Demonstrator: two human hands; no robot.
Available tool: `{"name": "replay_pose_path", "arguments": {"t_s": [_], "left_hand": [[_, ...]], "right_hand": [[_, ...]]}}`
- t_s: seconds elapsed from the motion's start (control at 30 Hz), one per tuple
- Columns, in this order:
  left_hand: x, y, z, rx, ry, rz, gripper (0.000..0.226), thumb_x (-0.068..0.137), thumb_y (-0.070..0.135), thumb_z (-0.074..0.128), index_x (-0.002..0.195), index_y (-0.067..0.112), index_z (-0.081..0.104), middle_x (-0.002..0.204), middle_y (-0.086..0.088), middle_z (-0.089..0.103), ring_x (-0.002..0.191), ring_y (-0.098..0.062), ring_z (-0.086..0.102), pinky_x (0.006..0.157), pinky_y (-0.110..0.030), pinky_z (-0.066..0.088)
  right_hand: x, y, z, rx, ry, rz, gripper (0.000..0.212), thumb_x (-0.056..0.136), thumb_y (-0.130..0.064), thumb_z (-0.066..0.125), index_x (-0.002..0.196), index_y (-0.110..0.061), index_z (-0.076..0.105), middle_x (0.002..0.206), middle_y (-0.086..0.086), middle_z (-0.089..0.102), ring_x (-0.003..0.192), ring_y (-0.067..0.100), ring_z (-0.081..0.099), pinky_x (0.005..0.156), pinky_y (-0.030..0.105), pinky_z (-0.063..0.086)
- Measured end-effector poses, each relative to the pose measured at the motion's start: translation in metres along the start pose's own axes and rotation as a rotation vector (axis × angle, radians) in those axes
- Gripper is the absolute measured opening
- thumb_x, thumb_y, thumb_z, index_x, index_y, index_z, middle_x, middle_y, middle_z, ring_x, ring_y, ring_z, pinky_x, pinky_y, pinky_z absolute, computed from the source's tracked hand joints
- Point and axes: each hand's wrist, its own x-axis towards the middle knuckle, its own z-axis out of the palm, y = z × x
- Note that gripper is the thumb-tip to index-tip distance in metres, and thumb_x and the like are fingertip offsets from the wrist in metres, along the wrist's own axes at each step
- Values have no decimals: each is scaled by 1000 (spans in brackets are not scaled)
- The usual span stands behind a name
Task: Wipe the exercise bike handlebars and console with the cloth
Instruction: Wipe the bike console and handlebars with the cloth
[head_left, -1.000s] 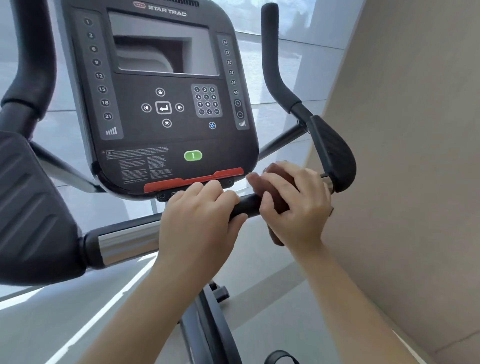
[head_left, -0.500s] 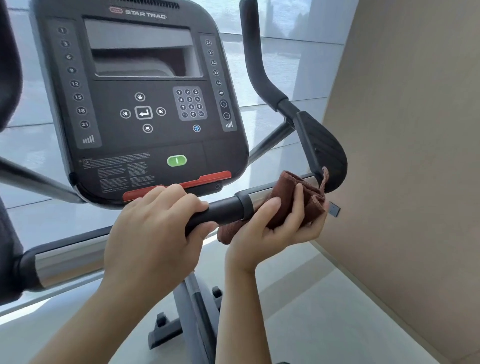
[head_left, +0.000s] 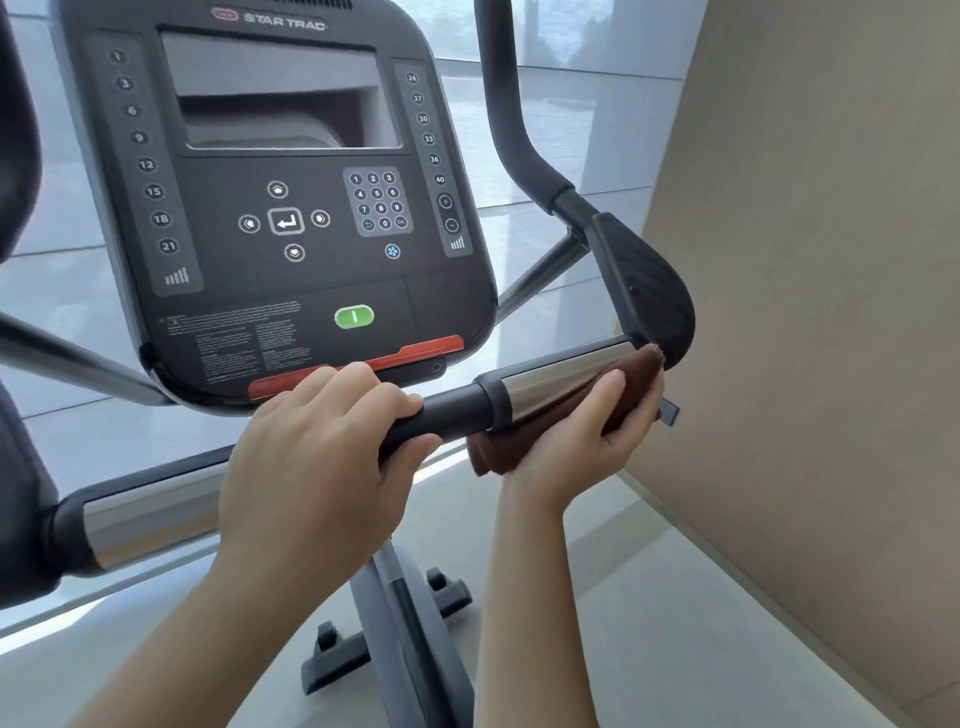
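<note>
Left hand (head_left: 317, 457) closed around the black grip of the handlebar (head_left: 441, 415), knuckles up, thumb tucked under the bar. It sits just below the console's lower edge.

Right hand (head_left: 587, 441) palm-up beneath the bar, cupping the cloth (head_left: 550, 421) against the underside of the chrome section (head_left: 550, 379). Fingers curl up along the near side of the cloth; fingertips (head_left: 615, 379) reach about level with the chrome. Hand closed on the cloth, pressing it to the bar.

Cloth is dark brown, folded, lying lengthwise along the bar. Its far end touches the black pad (head_left: 644, 291) where the bar meets the upright horn; its near end hangs loose below the collar between chrome and black grip.

Console (head_left: 291, 208) fills the upper left: dark screen, numbered buttons down both sides, keypad, arrow keys, green button (head_left: 354, 316), red strip (head_left: 358, 364) along the bottom edge. Neither hand touches it, though the left knuckles overlap the red strip in view.

Second chrome section (head_left: 145, 525) shows on the left end of the bar, bare.

Bike's base (head_left: 384, 639) stands on a pale floor (head_left: 649, 639). Beige wall (head_left: 805, 260) to the right, close beside the pad. Shaded window (head_left: 561, 114) behind.
</note>
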Motion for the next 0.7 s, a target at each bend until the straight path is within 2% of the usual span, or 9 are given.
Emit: {"name": "replay_pose_path", "arguments": {"t_s": [0.1,0.17,0.23,0.3,0.37,0.43,0.6,0.7], "left_hand": [[0,0,2,22,10,9,25,73,32,61,80,9,68,66,-2,58,59,-28,52,52,-28,34],[0,-1,2,29,19,19,27,75,34,56,80,10,67,67,-2,57,60,-28,52,53,-28,34],[0,-1,2,33,15,24,28,76,35,54,81,10,67,67,-2,58,60,-28,52,54,-28,33],[0,-1,1,34,7,21,25,74,32,60,81,10,68,66,-2,58,59,-27,53,53,-28,33],[0,0,0,31,1,16,24,72,30,62,81,9,68,65,-2,58,58,-27,53,51,-29,34],[1,1,0,28,2,16,23,71,30,63,80,9,68,65,-2,58,57,-27,53,50,-30,36],[1,-1,3,35,47,38,26,75,32,56,79,9,67,66,-3,57,58,-28,52,50,-31,38],[1,-1,3,38,49,44,30,77,35,51,80,10,68,66,-2,58,59,-27,52,51,-30,35]], "right_hand": [[-17,6,-2,-25,-54,24,36,87,-29,54,116,-49,52,111,-22,58,94,-3,62,69,13,51],[-41,12,-6,-96,-77,58,38,81,-35,55,111,-58,51,108,-29,60,95,-7,59,70,10,50],[-46,12,-7,-115,-100,69,37,82,-34,56,108,-58,52,108,-35,59,99,-7,59,74,10,50],[-24,4,-5,-75,-68,42,35,87,-25,55,112,-50,54,113,-27,61,104,-1,59,81,17,51],[7,-3,-3,-34,-35,22,35,91,-19,51,117,-43,52,124,-17,57,110,7,58,91,29,51],[17,-4,-2,-2,-44,49,35,92,-19,49,118,-43,50,128,-12,54,113,11,57,96,35,49],[-39,11,-10,-66,-127,98,38,81,-37,55,113,-58,51,123,-25,57,112,3,56,94,28,49],[-31,14,-16,-101,-169,23,36,83,-34,56,111,-55,53,115,-33,57,109,-6,55,85,13,47]]}}
